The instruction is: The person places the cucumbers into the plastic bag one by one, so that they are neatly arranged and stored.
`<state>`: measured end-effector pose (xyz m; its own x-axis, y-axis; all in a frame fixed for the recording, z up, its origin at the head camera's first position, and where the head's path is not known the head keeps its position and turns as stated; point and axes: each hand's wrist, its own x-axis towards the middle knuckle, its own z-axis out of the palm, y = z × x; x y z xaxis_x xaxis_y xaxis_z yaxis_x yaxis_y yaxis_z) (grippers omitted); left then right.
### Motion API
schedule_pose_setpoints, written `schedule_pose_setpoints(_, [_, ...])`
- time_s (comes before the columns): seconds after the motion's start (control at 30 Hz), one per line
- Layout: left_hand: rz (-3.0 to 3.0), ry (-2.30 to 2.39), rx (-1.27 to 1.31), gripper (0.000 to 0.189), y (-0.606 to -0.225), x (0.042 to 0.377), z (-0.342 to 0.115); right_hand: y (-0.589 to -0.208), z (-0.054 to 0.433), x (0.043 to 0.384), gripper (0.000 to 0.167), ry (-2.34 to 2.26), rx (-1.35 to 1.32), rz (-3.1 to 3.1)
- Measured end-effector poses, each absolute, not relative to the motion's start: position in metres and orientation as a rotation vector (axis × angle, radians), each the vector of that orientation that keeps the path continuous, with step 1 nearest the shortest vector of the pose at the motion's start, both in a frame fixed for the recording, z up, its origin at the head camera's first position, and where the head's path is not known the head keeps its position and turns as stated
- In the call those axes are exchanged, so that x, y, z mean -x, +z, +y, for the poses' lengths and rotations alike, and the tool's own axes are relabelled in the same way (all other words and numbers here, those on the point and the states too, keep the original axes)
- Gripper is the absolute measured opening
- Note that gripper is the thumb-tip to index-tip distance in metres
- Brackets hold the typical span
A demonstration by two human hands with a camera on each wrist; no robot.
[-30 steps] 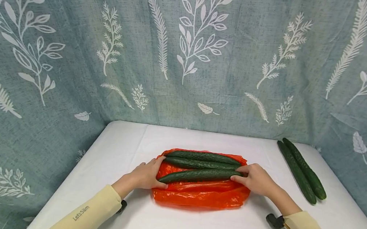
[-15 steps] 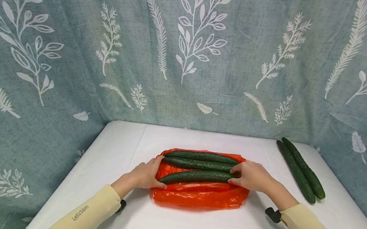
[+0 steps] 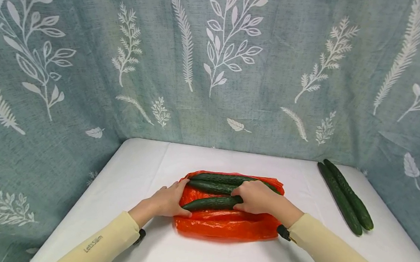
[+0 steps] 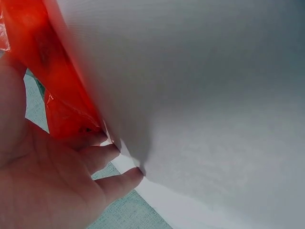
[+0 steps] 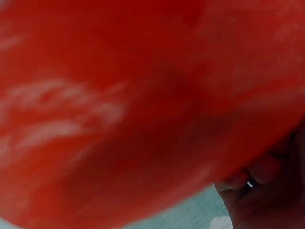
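Note:
An open red plastic bag [image 3: 222,225] lies in the middle of the white table, with three dark green cucumbers in its mouth. My left hand [image 3: 169,201] spans the left end of the bag, thumb on the near side. In the left wrist view its outstretched fingertips [image 4: 131,179] touch the tabletop beside the red plastic [image 4: 66,90]. From above, my right hand [image 3: 257,195] grips the nearest cucumber [image 3: 210,203], with thumb and forefinger on either side of it. Behind lie the other cucumbers, a middle one [image 3: 211,186] and a farthest one [image 3: 215,177], partly hidden by that hand.
Two more cucumbers, a left one [image 3: 339,198] and a right one [image 3: 350,195], lie side by side on the right of the white table [image 3: 161,256]. A blue-green leaf-patterned curtain [image 3: 193,107] hangs behind the table and along its sides.
My right hand has moved left along the nearest cucumber, from its right end to near its middle. The left hand and the bag stay where they were.

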<state>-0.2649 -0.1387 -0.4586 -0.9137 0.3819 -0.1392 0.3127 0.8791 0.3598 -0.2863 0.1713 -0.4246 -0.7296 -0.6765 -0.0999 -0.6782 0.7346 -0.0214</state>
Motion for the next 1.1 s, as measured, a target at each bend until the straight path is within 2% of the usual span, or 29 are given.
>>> schedule_pose_setpoints(1.1, [2.818,0.535,-0.520,0.114,-0.461,0.267,-0.138,-0.438,0.157,0.291,0.037,-0.103,1.035,2.944])
